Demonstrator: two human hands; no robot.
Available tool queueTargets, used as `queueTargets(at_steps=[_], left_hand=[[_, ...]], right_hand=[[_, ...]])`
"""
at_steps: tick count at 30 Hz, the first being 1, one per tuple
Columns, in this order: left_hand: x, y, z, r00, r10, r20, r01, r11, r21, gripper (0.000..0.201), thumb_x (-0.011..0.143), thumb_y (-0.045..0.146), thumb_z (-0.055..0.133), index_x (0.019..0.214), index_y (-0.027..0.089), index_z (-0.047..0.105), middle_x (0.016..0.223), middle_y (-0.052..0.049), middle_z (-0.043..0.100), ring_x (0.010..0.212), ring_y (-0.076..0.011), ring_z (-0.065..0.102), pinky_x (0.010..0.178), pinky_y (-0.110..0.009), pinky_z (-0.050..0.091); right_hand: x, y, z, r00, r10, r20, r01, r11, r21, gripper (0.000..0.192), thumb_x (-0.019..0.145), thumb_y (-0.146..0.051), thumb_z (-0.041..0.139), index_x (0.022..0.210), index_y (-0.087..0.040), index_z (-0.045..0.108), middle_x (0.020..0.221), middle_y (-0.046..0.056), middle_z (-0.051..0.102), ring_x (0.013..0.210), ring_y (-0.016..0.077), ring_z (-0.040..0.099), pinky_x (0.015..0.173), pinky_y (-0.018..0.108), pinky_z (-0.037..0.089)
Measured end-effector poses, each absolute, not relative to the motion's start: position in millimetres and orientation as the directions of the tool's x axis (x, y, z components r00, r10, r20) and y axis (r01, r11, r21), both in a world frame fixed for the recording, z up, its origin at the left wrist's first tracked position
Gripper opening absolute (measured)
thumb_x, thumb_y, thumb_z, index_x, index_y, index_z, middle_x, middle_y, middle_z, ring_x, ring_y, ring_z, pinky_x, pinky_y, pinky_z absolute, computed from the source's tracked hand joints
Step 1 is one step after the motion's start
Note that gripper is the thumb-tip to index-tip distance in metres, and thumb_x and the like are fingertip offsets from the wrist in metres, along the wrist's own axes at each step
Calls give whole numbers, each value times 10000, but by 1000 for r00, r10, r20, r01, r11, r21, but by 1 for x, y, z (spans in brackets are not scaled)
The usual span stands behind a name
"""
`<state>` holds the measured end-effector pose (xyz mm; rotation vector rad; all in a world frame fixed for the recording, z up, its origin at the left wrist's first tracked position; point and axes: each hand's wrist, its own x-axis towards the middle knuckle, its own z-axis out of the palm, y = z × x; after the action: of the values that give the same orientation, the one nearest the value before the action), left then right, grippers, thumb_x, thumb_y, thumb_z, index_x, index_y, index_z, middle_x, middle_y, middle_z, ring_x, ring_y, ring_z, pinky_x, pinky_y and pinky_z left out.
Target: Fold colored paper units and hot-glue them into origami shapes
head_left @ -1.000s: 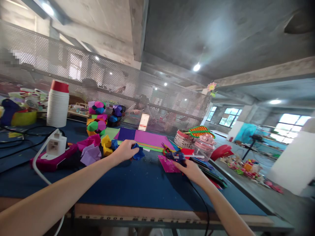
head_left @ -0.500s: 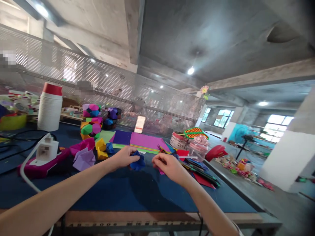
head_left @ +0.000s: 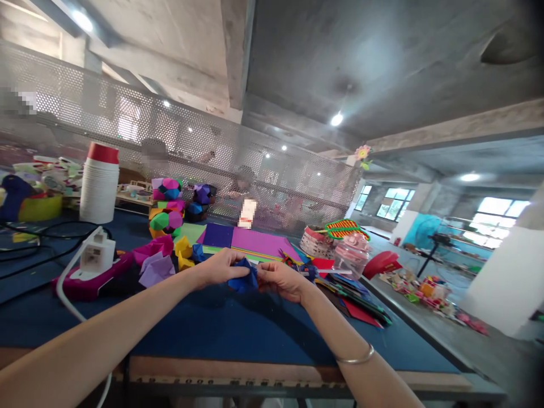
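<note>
Above the middle of the dark blue table, a folded dark blue paper piece (head_left: 243, 277) is held up between my hands. My left hand (head_left: 220, 267) grips its left side, thumb across the front. My right hand (head_left: 279, 279) is closed at the paper's right edge, its fingertips pinched there. Left of them lie a yellow folded piece (head_left: 184, 253), a magenta one (head_left: 153, 249) and a lilac one (head_left: 156, 270). Beyond my hands is a stack of coloured paper sheets (head_left: 263, 242), purple on top.
A purple power strip (head_left: 123, 266) with a white charger (head_left: 97, 252) and cable lies left. Folded paper balls (head_left: 166, 221) and a stack of paper cups (head_left: 100, 190) stand behind. At right are a woven basket (head_left: 315, 242), a clear jar (head_left: 352, 258) and pens (head_left: 352, 299).
My right hand has moved left and now meets the blue paper that my left hand holds. The view has shifted slightly left, and a bracelet on my right arm now shows.
</note>
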<state>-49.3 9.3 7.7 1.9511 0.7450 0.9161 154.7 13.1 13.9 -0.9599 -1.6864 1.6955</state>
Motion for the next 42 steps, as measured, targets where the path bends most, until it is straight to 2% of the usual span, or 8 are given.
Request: queueTargets(at_steps=[5,14,21,28,32,37,42], left_hand=[[-51,8,7,614,723,315,155,-502,851,243,764,315,589,848,92,634,797,-56,667,686,-128,583,609,-205,432],[-49,1,8,675,674,300,141,-517,844,177,758,249,583,846,102,629,757,-29,644,666,-113,560,597,-194,415],[-48,5,5,636,705,314,206,-547,811,144,720,199,577,812,103,633,716,-8,630,636,-101,535,566,-184,386],[-46,5,4,628,719,297,268,-559,785,161,699,184,557,797,107,659,700,-8,640,620,-107,538,547,-186,369],[-47,8,3,628,727,279,312,-563,765,170,696,181,550,800,113,666,702,-8,638,618,-107,530,545,-186,363],[-48,9,2,611,728,310,377,-612,695,186,677,149,516,774,106,669,635,9,580,557,-84,455,517,-190,315],[-48,10,2,585,753,300,399,-589,703,203,630,154,536,778,100,663,605,24,549,537,-77,429,496,-189,292]], right_hand=[[155,12,12,-585,805,-102,108,-47,-993,396,583,-433,816,705,-118,610,655,-1,620,606,86,577,645,233,444],[161,11,11,-613,788,-63,228,100,-969,376,637,-449,776,733,-107,654,662,29,648,613,102,596,633,228,451],[158,7,13,-616,786,53,311,304,-900,424,650,-527,724,738,-114,688,676,37,664,615,115,577,623,236,455],[155,9,6,-594,802,65,390,357,-849,393,680,-508,695,744,-120,698,673,39,669,614,140,590,615,251,461],[153,7,3,-553,824,122,469,429,-772,320,742,-449,643,728,-133,690,692,36,680,640,153,604,582,232,431],[148,1,3,-504,836,217,591,517,-619,257,773,-363,595,717,-130,688,641,14,653,583,124,546,520,211,364],[144,-3,1,-475,822,316,631,568,-529,202,767,-302,582,712,-132,676,608,-7,605,569,106,502,516,206,331]])
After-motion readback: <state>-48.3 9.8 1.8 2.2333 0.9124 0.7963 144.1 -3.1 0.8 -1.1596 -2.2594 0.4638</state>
